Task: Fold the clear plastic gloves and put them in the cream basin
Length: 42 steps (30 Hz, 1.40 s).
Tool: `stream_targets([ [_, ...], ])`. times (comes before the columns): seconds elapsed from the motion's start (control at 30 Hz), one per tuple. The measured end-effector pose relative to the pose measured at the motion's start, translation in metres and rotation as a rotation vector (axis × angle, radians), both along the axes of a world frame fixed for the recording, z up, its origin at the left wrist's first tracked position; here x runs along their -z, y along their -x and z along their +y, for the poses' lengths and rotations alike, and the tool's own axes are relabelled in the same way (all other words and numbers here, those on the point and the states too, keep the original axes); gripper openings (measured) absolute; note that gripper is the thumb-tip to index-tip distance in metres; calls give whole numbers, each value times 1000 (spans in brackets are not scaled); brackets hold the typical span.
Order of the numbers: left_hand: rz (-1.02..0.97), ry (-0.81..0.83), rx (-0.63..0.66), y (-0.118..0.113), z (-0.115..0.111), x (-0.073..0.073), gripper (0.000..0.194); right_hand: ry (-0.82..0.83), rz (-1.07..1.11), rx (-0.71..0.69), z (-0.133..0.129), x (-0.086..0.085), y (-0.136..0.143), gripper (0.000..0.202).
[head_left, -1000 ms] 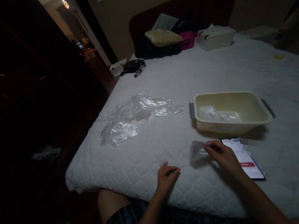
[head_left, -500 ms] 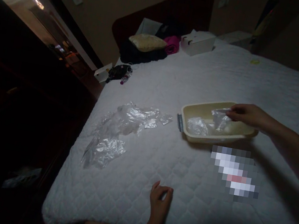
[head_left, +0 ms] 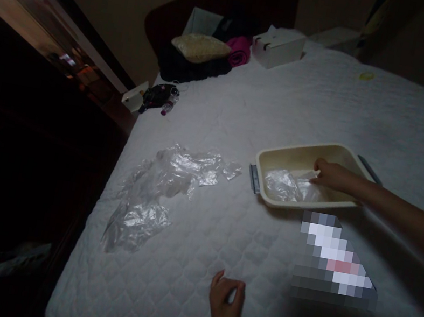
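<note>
A cream plastic bin with grey side handles sits on the white quilted bed. Clear plastic bags lie inside it. My right hand reaches into the bin, its fingers at a clear bag; whether they still grip it is hard to tell. My left hand is over the bed's near edge, thumb and fingertip curled together in a ring, with nothing seen between them. To the left of the bin, several crumpled clear bags are spread over the quilt.
A blurred-out flat object lies in front of the bin. Toward the headboard are a white box, a pink roll, a beige cushion and dark cloth. A small bottle lies near the left edge.
My right hand has lowered the clear bag into the bin, beside the other bags. My left hand keeps its curled shape. The view has shifted slightly.
</note>
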<state>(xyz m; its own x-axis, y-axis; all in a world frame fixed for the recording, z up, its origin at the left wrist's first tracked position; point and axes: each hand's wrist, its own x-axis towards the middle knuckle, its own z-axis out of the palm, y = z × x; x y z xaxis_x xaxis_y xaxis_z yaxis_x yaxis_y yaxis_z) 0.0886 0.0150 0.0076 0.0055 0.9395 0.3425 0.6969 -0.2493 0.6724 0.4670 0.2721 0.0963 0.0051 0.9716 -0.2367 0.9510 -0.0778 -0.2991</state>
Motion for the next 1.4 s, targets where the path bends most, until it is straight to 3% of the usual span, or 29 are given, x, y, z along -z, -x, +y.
stream_targets([
  [0.23,20,-17,1,-1,0,-1,18,-51,-38,-199,3,-5,2,4],
  [0.4,12,14,-10,-2,1,-2,18,93,85,-343,11,6,9,14],
  [0.57,-2,26,-12,-1,-1,0,17,177,130,-363,10,18,15,22],
  [0.73,-30,33,-17,-3,-1,3,15,141,122,-333,11,15,21,20],
  [0.9,-65,52,-41,-5,0,3,16,-104,52,-180,-2,-15,31,12],
  [1.03,-82,21,-56,-7,1,4,15,-446,47,-90,-50,-51,69,27],
  [1.1,-91,14,-70,-9,2,5,13,-695,153,-111,-81,-56,105,30],
  [1.2,-127,20,-55,-11,2,5,12,-676,369,-285,-121,-32,175,29],
  [1.3,-177,0,-103,-7,-2,0,13,-584,448,-399,-151,19,241,32],
  [1.4,-228,-35,-212,10,-13,-5,18,-574,423,-441,-173,68,282,32],
])
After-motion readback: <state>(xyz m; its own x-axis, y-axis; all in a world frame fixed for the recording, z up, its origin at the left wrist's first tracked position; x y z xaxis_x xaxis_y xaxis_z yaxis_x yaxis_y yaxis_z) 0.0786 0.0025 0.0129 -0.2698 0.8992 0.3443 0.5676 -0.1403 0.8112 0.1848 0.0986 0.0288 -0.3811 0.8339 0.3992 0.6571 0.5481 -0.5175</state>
